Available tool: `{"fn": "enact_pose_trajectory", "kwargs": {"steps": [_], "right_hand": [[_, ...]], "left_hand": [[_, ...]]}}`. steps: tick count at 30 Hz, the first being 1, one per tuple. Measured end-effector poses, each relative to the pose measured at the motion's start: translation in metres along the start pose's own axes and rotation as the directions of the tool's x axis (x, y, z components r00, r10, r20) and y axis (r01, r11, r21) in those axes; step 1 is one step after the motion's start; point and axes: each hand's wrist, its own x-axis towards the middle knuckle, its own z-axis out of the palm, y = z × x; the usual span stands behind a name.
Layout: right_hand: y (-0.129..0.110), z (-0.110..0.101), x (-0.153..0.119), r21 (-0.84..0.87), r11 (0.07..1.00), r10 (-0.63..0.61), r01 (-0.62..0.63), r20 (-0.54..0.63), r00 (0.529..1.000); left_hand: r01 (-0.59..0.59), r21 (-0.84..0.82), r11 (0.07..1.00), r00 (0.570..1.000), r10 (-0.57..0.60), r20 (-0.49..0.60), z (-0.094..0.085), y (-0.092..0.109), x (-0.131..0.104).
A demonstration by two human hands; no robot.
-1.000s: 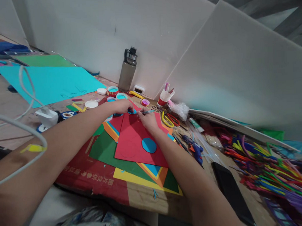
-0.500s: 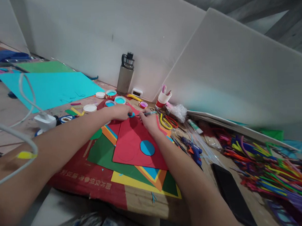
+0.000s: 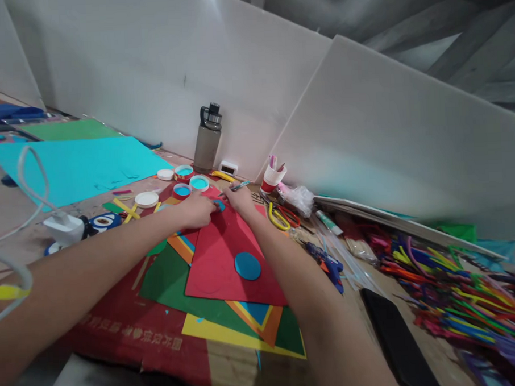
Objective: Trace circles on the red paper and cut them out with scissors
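My left hand [image 3: 197, 210] is closed, its fingertips pressing a small blue paper circle [image 3: 219, 205] onto a red sheet [image 3: 219, 240]. In my right hand [image 3: 239, 197] is a slim pen [image 3: 240, 186], its lower end near the circle's right side; the tip is too small to make out. A larger blue circle [image 3: 247, 265] lies on the same sheet, closer to me. Faint round outlines show at the red sheet's near left. Under it are green sheets [image 3: 171, 282] and yellow sheets [image 3: 203, 329], with orange and blue ones between.
Beyond my hands stand open tubs [image 3: 199, 183], a water bottle [image 3: 207, 139] and a paper cup of pens [image 3: 273, 176]. To the right lie yellow-handled scissors [image 3: 278, 219], a blue glue gun [image 3: 329, 265], a black phone [image 3: 394, 335] and pipe cleaners [image 3: 462, 298]. White cables [image 3: 24, 271] hang at left.
My hands have come closer together, and the small blue circle now rests flat on the red sheet under my left fingers. The pen has moved in beside it. The view has shifted slightly.
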Motion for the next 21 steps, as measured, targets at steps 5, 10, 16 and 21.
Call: {"fn": "enact_pose_trajectory", "kwargs": {"steps": [5, 10, 16, 21], "right_hand": [[-0.004, 0.007, 0.008, 0.005, 0.998, 0.068, -0.068, 0.050, 0.996], [-0.001, 0.010, 0.012, 0.012, 0.998, 0.059, -0.060, 0.084, 0.995], [0.003, 0.014, 0.014, 0.005, 0.999, 0.053, -0.054, 0.096, 0.994], [0.006, 0.013, 0.018, 0.030, 0.997, 0.068, -0.072, 0.114, 0.991]], "left_hand": [[0.015, -0.062, 0.998, 0.999, -0.019, -0.051, 0.002, 0.003, -0.003], [0.036, -0.082, 0.996, 0.996, -0.043, -0.080, 0.008, 0.001, -0.002], [0.014, -0.085, 0.996, 0.995, -0.022, -0.096, 0.011, 0.000, -0.001], [0.030, -0.096, 0.995, 0.994, -0.040, -0.106, 0.013, -0.001, -0.001]]}}
